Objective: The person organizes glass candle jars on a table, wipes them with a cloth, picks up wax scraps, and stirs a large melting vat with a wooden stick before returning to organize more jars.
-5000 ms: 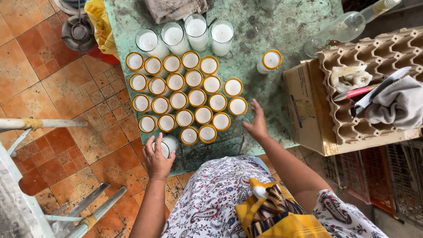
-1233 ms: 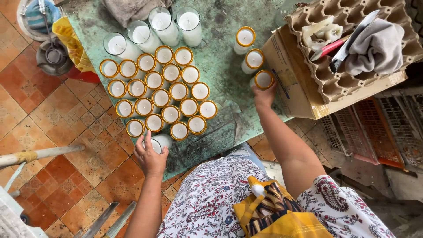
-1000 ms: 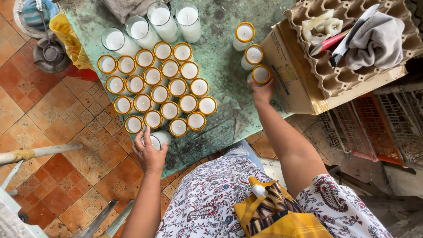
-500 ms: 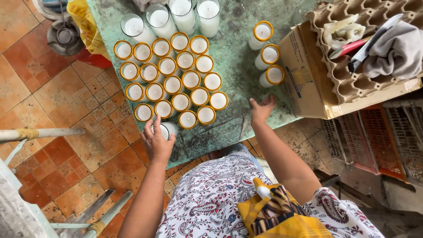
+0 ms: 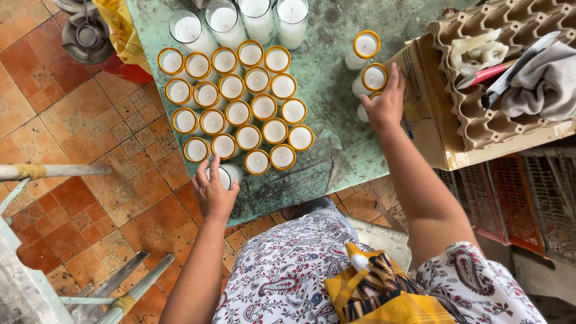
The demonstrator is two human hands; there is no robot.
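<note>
The left hand (image 5: 213, 193) wraps its fingers around a candle jar (image 5: 227, 176). The right hand (image 5: 384, 103) lies open-fingered on another candle jar (image 5: 363, 112).

Egg tray (image 5: 474, 129) – grey cloth (image 5: 543, 90), knife (image 5: 519, 69).

A worn green-painted bench (image 5: 327, 90) with a mottled, scuffed top stands on a floor of square terracotta tiles (image 5: 78, 198), some patterned, some plain orange-red, laid in soft daylight. On the floor at upper left sits a round grey metal burner (image 5: 87, 36), just beside a crumpled yellow cloth (image 5: 123, 24). Pale grey metal bars (image 5: 54, 171) cross the lower left corner. To the right, below the bench edge, lie red and grey plastic mesh crates (image 5: 510, 204).
</note>
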